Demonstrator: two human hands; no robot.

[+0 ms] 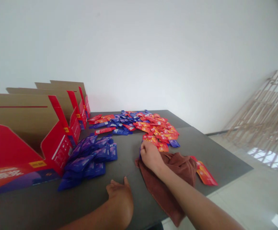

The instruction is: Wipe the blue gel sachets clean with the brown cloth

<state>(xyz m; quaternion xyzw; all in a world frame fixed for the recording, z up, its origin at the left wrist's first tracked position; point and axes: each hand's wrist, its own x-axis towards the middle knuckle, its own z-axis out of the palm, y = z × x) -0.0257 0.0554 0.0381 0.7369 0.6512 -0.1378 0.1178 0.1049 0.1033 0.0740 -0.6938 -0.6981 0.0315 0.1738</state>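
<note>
Your left hand (119,195) open, released on dark worktop (33,207), near blue sachets (88,163). Your right hand (150,157) curled onto brown towel (174,169), grip unclear, just beside red sachets (158,134).

Dark grey table (208,153), red cardboard display boxes (26,143), scattered blue sachets (88,161), orange sachets (158,132), crumpled brown towel (167,188)
</note>
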